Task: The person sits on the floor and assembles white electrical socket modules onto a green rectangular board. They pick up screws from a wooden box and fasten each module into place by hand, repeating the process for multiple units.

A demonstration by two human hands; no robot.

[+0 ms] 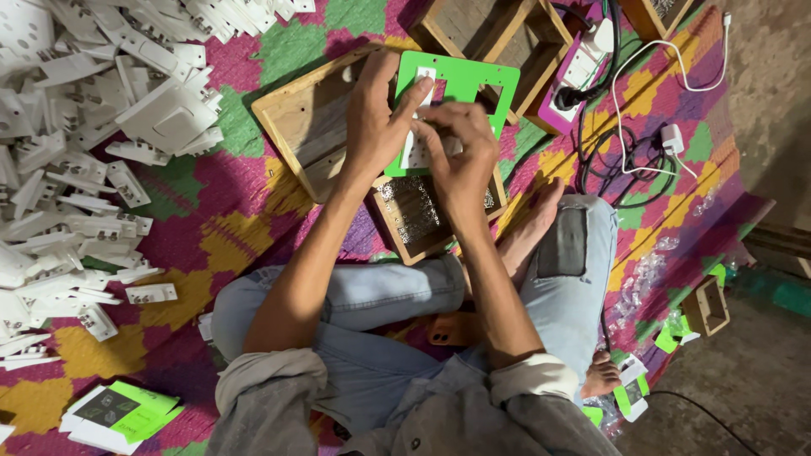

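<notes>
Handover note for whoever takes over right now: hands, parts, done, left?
Left hand: grips the green plate by its left edge, holding it up over the wooden frame.
Right hand: fingertips press a small white part against the plate's lower left.
Nearby: small wooden tray of screws just below the hands; big pile of white plastic parts on the mat to the left; white charger and cables to the right.
Done: one white part at the plate.
Left: whether it is fastened cannot be told; other plate openings are empty.
</notes>
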